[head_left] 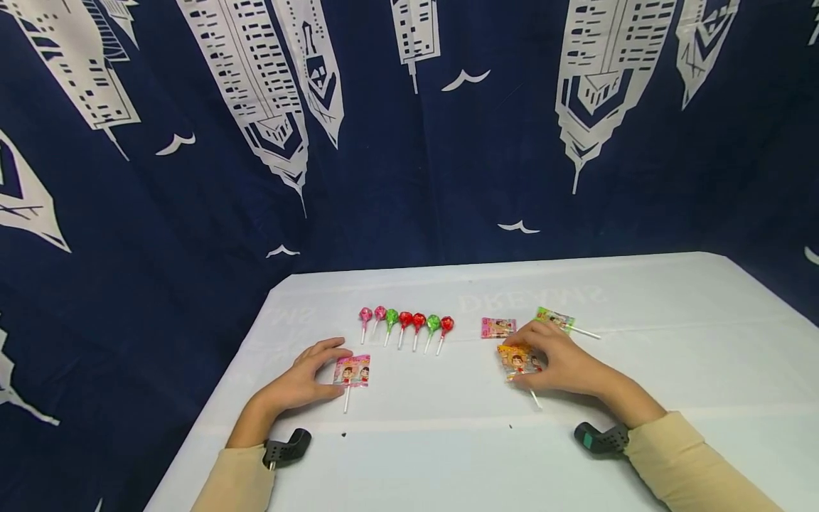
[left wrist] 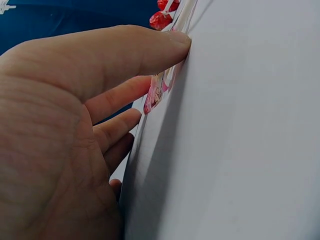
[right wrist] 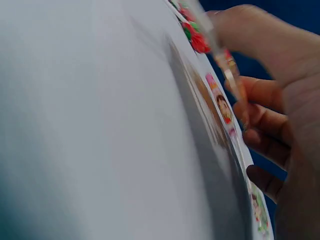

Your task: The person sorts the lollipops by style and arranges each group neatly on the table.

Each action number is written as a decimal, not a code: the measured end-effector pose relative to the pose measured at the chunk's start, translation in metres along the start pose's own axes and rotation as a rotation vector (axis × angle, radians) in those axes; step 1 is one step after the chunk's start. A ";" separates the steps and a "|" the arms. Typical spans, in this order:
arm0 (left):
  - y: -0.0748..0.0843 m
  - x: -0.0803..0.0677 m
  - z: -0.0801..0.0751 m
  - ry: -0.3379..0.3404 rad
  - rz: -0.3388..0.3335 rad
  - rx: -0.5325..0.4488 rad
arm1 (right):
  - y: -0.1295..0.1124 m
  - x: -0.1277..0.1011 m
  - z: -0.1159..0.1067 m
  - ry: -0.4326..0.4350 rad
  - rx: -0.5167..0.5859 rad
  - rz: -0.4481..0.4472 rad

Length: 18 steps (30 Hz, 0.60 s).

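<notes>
My left hand (head_left: 320, 371) rests on the white table (head_left: 448, 455), thumb and fingertips touching the left edge of a pink wrapped flat lollipop (head_left: 353, 371). In the left wrist view the thumb (left wrist: 165, 45) presses beside that pink wrapper (left wrist: 156, 95), and the fingers lie loosely extended. My right hand (head_left: 555, 361) grips an orange wrapped lollipop (head_left: 517, 359), whose stick pokes out below the hand. The right wrist view shows the blurred stick (right wrist: 227, 70) between thumb and curled fingers, with the wrapper (right wrist: 222, 107) against the table.
A row of several round lollipops (head_left: 404, 323) in pink, green and red lies mid-table. A pink wrapped packet (head_left: 498, 327) and a green wrapped lollipop (head_left: 555, 318) lie just beyond the right hand. A dark blue printed curtain (head_left: 409, 142) hangs behind the table.
</notes>
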<state>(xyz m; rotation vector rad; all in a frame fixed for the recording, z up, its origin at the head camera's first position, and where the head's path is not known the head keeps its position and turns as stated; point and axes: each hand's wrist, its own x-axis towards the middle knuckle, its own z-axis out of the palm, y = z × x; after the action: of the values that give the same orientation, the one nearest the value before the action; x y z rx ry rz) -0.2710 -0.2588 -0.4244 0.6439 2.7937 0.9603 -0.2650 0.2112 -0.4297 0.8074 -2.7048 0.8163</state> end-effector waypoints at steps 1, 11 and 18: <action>0.001 0.001 0.001 0.000 0.002 0.000 | -0.002 0.000 -0.002 0.002 0.003 -0.010; 0.001 0.001 0.000 -0.011 0.001 -0.005 | -0.042 0.023 0.006 -0.029 0.003 -0.029; 0.001 0.003 0.000 -0.012 -0.007 0.009 | -0.073 0.046 0.026 -0.054 -0.017 -0.042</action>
<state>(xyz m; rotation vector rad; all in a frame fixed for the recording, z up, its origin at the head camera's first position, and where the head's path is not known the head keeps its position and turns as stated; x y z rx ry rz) -0.2734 -0.2569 -0.4244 0.6381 2.7893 0.9398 -0.2632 0.1249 -0.4027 0.8919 -2.7276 0.7724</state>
